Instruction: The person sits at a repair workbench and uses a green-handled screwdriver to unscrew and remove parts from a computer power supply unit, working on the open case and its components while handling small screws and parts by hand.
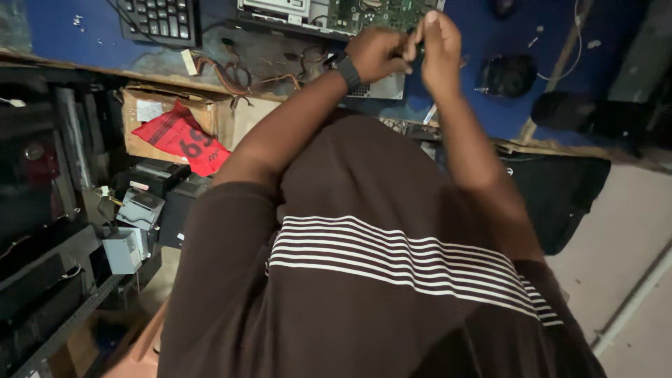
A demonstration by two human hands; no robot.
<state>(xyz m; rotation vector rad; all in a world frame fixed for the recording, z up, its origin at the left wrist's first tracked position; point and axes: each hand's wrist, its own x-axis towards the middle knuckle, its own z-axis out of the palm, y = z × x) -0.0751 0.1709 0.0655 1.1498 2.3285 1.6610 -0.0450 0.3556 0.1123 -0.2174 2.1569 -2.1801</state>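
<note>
Head view: both hands meet above the blue counter (63,35), just in front of an opened computer case with its green circuit board (374,12). The left hand (374,54) (black wristband) and right hand (437,52) have their fingers closed together on a small dark part (414,47), too hidden to identify. The step looks like fine fitting work; the next move likely calls for steady, precise pressure.

blue bench (63,31) | keyboard (157,19) | circuit board (371,12) | wires (231,70)
</note>
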